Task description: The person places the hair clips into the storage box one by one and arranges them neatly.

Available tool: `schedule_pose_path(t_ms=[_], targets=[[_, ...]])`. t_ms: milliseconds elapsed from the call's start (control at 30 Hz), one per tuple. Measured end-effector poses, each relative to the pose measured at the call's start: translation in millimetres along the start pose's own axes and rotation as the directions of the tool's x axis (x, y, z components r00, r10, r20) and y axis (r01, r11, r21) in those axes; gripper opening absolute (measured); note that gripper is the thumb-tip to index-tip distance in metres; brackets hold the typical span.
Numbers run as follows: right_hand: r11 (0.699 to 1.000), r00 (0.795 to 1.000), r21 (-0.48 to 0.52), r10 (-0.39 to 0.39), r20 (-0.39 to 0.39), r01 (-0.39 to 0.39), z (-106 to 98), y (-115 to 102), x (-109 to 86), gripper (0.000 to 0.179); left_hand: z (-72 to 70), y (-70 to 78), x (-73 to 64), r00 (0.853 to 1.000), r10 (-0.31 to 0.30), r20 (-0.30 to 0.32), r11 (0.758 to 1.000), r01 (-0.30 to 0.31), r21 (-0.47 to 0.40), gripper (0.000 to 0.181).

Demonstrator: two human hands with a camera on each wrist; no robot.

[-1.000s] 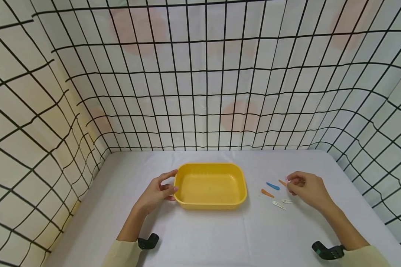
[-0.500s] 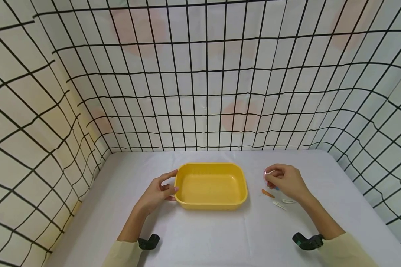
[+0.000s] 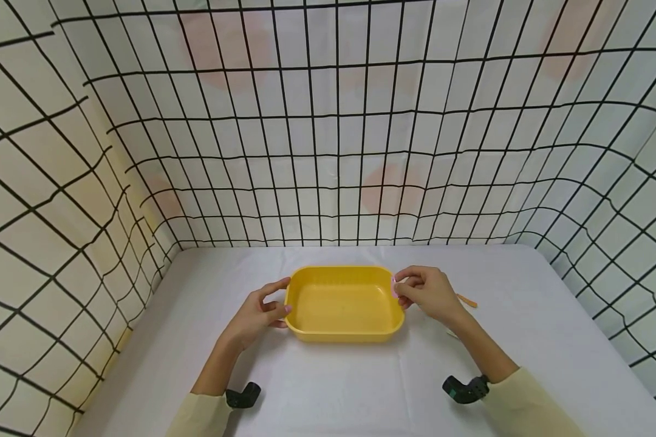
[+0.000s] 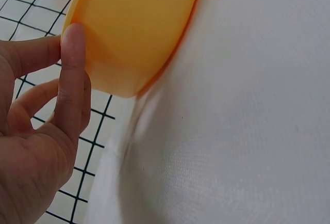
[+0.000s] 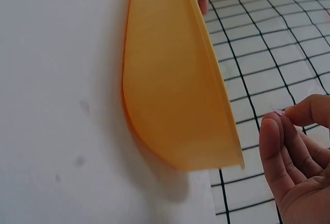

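Note:
The yellow plastic tray (image 3: 341,303) stands in the middle of the white table. My left hand (image 3: 259,312) holds it at its left end, thumb and fingertips at the rim. In the left wrist view, its fingers (image 4: 72,74) lie against the tray's outer wall. Over the tray's right rim, my right hand (image 3: 426,294) pinches a small pink hair clip (image 3: 395,287) between thumb and fingertips. Only a sliver of that clip (image 5: 277,112) shows in the right wrist view. An orange hair clip (image 3: 467,300) lies right of my right hand.
The end of a white hair clip (image 3: 452,334) peeks out beside my right forearm, which hides other clips. Black wire grid (image 3: 339,152) encloses the white-covered table (image 3: 339,388) at the back and both sides.
My right hand has carried the pink clip leftward from among the loose clips to the tray's right rim. The left hand and the tray have stayed in place.

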State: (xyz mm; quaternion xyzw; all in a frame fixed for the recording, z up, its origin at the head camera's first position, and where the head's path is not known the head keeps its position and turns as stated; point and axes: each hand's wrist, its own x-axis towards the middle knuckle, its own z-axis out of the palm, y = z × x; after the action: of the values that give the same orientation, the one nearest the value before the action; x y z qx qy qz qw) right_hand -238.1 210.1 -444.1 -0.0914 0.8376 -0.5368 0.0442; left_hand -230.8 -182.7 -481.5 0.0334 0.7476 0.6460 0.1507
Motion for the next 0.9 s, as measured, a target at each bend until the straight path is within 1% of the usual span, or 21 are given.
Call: schedule_pose_path(t_ms=[133,433,533,700,900], targets=[[0.999,0.999,0.053,-0.011,0.034,0.009,17,-5,4.6,0.023,0.0,-0.1,-1.1,1.0,-0.001,0.001,1.0,0.001,-0.007,0.071],[0.998,0.997,0.056,-0.027,0.072,0.023,54,-13,19.6,0.025,0.8,-0.1,-1.7,1.0,-0.011,-0.013,1.0,0.011,0.006,0.071],[0.997,0.995,0.069,-0.027,0.097,0.021,65,-15,25.2,0.026,1.2,0.2,-1.6,1.0,-0.015,-0.018,1.0,0.015,0.009,0.071],[0.994,0.992,0.11,0.016,0.127,-0.03,83,-15,34.1,0.025,1.2,-0.1,-1.3,1.0,-0.017,-0.017,1.0,0.017,0.0,0.071],[0.991,0.99,0.082,0.101,0.103,-0.11,106,-21,39.5,0.02,1.4,1.4,-1.2,1.0,-0.01,-0.009,1.0,0.01,0.006,0.072]])
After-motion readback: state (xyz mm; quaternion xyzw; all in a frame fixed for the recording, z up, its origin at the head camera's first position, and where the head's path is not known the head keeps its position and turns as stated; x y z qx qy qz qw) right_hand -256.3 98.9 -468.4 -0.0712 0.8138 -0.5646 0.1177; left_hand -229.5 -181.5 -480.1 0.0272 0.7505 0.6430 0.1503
